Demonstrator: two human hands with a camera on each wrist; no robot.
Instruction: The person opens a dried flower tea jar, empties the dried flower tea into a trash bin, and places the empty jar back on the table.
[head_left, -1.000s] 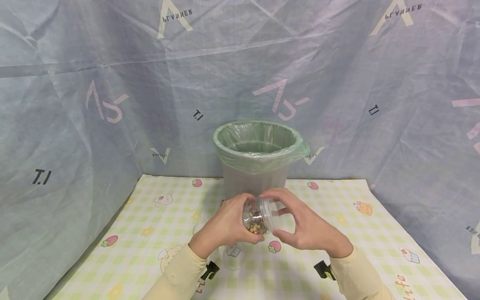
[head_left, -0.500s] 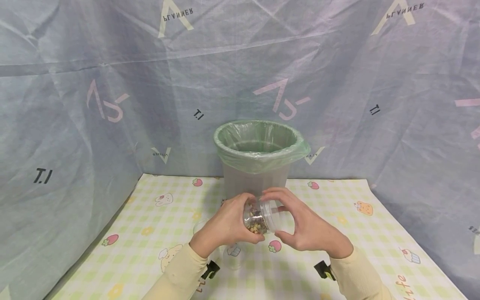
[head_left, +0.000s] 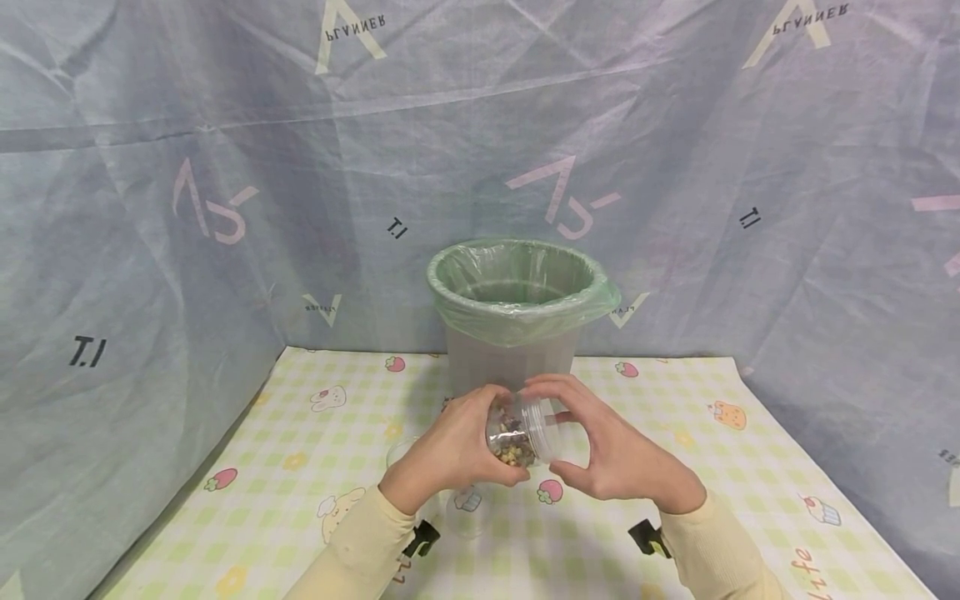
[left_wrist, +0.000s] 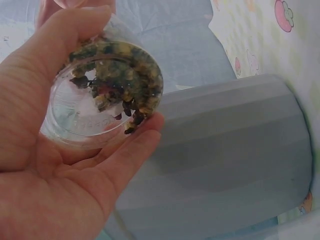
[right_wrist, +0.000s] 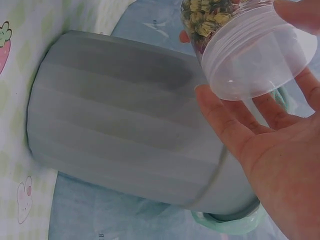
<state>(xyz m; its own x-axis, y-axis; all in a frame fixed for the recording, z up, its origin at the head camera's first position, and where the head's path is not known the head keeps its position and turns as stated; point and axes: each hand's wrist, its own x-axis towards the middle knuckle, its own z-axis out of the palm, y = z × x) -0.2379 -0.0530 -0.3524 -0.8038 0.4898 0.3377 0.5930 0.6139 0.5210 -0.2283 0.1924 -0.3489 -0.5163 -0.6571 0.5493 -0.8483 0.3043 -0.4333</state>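
A clear plastic jar [head_left: 510, 433] with dried yellow and dark flower pieces inside lies tilted on its side above the table. My left hand [head_left: 457, 446] grips it round its body, thumb on the near side. In the left wrist view the base of the jar [left_wrist: 90, 107] faces the camera. At its other end sits a translucent screw lid [right_wrist: 265, 55], which my right hand [head_left: 611, 450] holds by the rim between thumb and fingers. The lid is at the jar's mouth; whether it is threaded on I cannot tell.
Beyond the hands stands a grey bin [head_left: 510, 358] with a green liner bag [head_left: 525, 325] over its rim. Clear, hard-to-see round containers stand on the checked tablecloth [head_left: 300, 433], one [head_left: 467, 521] between the forearms, another [head_left: 397, 452] partly behind the left forearm.
The right hand and lid have shifted very slightly to the right compared with one second ago. The left hand and jar stay almost in place.
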